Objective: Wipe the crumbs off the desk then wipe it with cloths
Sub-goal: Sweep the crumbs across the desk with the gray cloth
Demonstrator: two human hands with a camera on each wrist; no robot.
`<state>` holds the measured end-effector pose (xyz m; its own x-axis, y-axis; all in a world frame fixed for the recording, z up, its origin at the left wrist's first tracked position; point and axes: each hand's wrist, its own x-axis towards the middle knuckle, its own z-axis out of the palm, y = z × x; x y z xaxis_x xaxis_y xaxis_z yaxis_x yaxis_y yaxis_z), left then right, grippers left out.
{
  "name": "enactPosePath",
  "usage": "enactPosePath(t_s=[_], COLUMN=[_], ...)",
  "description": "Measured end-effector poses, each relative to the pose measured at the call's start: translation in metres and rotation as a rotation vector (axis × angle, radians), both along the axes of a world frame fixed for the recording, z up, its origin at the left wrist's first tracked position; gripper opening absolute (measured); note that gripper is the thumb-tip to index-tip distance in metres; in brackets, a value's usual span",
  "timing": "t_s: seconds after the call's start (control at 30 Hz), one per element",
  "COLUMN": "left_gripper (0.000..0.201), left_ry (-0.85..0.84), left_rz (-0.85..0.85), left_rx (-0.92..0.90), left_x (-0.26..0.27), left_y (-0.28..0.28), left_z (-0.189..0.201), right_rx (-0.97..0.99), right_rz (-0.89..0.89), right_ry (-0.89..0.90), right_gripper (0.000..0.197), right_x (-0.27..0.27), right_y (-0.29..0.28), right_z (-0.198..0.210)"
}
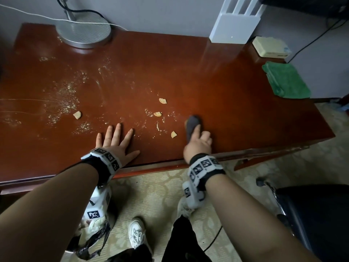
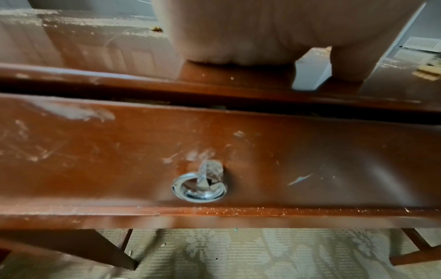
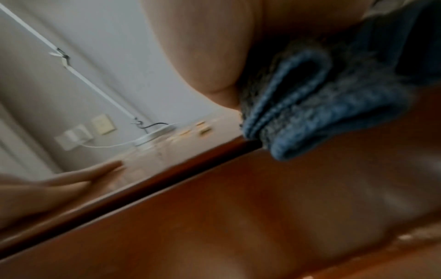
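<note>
The red-brown desk (image 1: pixel 226 87) is strewn with fine crumbs (image 1: pixel 66 103) on its left half and several larger cracker bits (image 1: pixel 162 100) near the middle. My right hand (image 1: pixel 198 142) grips a folded grey-blue cloth (image 1: pixel 192 125) and presses it on the desk near the front edge, just right of the cracker bits. In the right wrist view the cloth (image 3: pixel 310 105) bunches under my fingers. My left hand (image 1: pixel 115 142) lies flat on the desk with fingers spread, left of the crumbs. The left wrist view shows only the heel of my left hand (image 2: pixel 262 34).
A lamp base (image 1: pixel 84 33) with a white cable stands at the back left. A white device (image 1: pixel 234 25), a yellow sponge (image 1: pixel 270 47) and a folded green cloth (image 1: pixel 285 80) sit at the right end. A drawer with a ring pull (image 2: pixel 199 186) lies below the front edge. A black chair (image 1: pixel 311 214) is at right.
</note>
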<state>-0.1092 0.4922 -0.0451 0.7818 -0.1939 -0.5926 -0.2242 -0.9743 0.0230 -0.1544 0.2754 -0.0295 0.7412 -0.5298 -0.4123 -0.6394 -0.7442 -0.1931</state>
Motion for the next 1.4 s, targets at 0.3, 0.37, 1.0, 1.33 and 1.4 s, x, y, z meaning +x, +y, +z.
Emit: enactPosePath(t_s=[0.3, 0.37, 1.0, 1.33, 1.4], left_gripper=[0.075, 0.075, 0.089, 0.090, 0.090], left_ry=[0.017, 0.020, 0.069, 0.086, 0.086], left_rz=[-0.012, -0.016, -0.048, -0.045, -0.044], left_rx=[0.005, 0.000, -0.007, -0.005, -0.005], left_x=[0.001, 0.001, 0.004, 0.005, 0.005], left_y=[0.000, 0.000, 0.004, 0.003, 0.003], left_z=[0.002, 0.002, 0.005, 0.007, 0.007], right_rx=[0.079, 0.036, 0.004, -0.017, 0.016], right_rz=[-0.037, -0.164, -0.020, 0.728, 0.750], right_ry=[-0.164, -0.045, -0.099, 0.037, 0.012], right_gripper=[0.069, 0.074, 0.070, 0.068, 0.063], right_x=[0.007, 0.005, 0.079, 0.053, 0.056], right_y=[-0.018, -0.024, -0.012, 0.025, 0.018], right_z=[0.011, 0.011, 0.023, 0.011, 0.021])
